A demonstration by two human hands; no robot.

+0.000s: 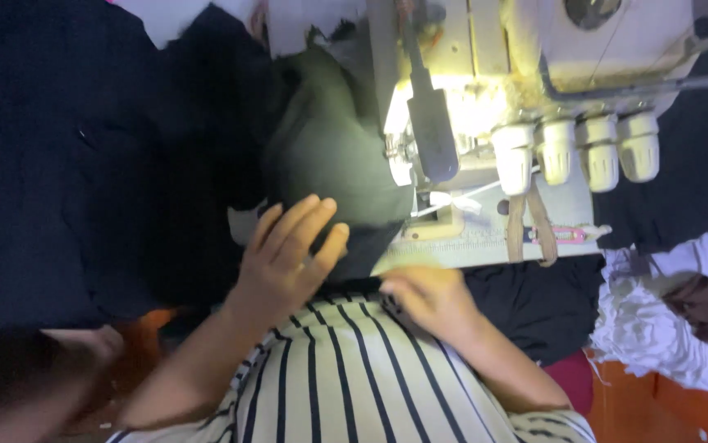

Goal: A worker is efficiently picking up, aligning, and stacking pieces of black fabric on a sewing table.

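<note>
A dark fabric piece lies on the bed of a cream sewing machine, running up to the lit needle area. My left hand lies flat on the fabric with fingers spread, just left of the presser foot. My right hand is at the front edge of the machine bed, fingers curled on the edge of the dark fabric close to my striped shirt.
A large pile of dark navy cloth fills the left side. The machine head carries several white tension knobs. White crumpled cloth lies at the right, above an orange surface. More dark fabric hangs below the bed.
</note>
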